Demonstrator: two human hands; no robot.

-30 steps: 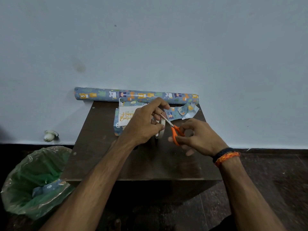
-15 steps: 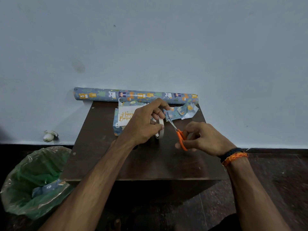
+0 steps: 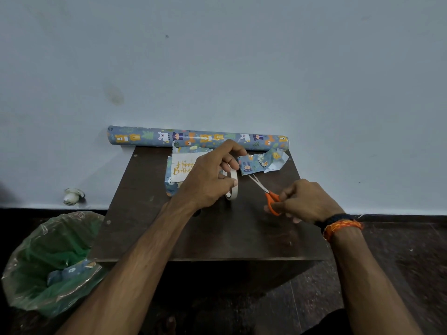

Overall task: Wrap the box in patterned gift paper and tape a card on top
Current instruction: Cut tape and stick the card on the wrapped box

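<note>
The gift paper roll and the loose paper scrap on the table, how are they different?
The gift paper roll is a long, tidy tube lying along the table's far edge by the wall; the paper scrap is a short, crumpled, ragged piece just in front of the roll's right end. The roll shows only its printed side, while the scrap has white underside turned up. Both carry the same blue animal print, and neither is held.

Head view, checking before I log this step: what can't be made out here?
- Card: the left hand covers its right part, so the greeting is cut short.
- Wrapped box: mostly hidden under the card and left hand.
- Tape roll: any cut strip of tape is too small to see.
- Scissors: the right hand hides most of the orange handles.
- Bin: cut off by the left edge.
</note>
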